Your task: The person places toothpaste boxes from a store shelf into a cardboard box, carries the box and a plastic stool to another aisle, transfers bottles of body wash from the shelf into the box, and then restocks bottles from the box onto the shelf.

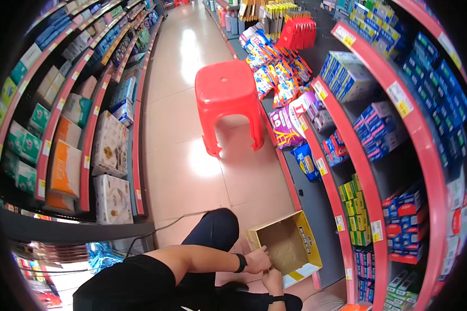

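A yellow-edged cardboard box sits open on the floor in front of my bent knee, its bare brown inside facing up. My left hand, with a dark band on its wrist, has its fingers curled at the box's near left edge. Close against it, my right hand is closed at the same near edge, a dark band on that wrist too. The fingertips of both hands meet at the box's rim and are partly hidden.
A red plastic stool stands in the aisle ahead. Shelves of tissue packs line the left; toothpaste boxes fill shelves on the right. Detergent bags are piled beyond the stool. A dark cable runs behind my knee.
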